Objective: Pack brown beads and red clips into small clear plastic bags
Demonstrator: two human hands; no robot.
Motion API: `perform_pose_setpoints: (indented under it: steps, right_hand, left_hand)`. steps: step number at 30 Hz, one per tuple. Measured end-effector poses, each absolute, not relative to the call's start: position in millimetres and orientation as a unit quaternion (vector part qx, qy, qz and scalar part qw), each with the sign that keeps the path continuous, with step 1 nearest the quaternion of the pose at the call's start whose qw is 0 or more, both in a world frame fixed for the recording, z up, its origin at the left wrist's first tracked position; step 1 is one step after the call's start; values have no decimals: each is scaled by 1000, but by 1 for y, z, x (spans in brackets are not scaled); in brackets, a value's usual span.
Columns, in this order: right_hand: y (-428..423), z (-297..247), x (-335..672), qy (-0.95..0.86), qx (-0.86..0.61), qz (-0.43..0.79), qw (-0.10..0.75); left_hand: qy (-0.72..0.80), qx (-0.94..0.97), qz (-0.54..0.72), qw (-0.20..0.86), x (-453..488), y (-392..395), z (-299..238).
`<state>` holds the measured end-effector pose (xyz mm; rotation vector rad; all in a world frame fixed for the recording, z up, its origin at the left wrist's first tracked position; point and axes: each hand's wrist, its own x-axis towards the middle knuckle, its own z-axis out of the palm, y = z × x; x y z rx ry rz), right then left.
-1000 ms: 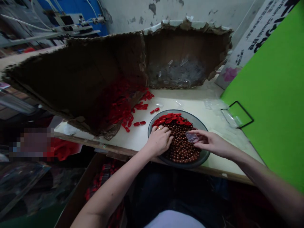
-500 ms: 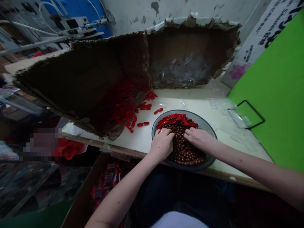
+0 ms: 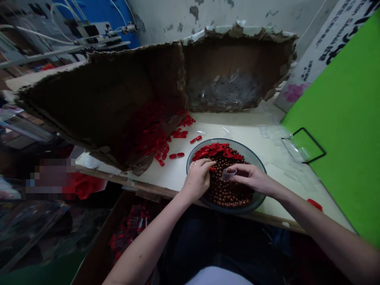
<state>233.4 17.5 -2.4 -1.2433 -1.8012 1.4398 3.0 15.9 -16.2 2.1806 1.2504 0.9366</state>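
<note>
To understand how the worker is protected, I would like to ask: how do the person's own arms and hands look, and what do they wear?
The left hand and right hand wear no gloves. Both forearms show no sleeve or watch. A small gold-coloured ring seems to sit on the left hand. Pale cloth shows at the lower edge.

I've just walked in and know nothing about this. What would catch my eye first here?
Your eye would probably go first to the wide bowl heaped with shiny brown beads, topped by red plastic pieces along its far side, on the pale table. The left hand rests on the beads, while the right hand pinches a small clear cup. Beyond, a torn cardboard box sits left, and a bright green board stands right.
</note>
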Motion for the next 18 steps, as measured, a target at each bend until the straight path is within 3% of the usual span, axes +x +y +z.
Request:
perform_pose_setpoints:
  steps: [8, 18]
  right_hand:
    - [10, 29, 232, -628, -453, 532, 344]
    - [8, 43, 248, -584, -473, 548, 366]
  left_hand:
    - [325, 623, 403, 587, 29, 6, 5]
    - [304, 497, 440, 684, 42, 6, 14]
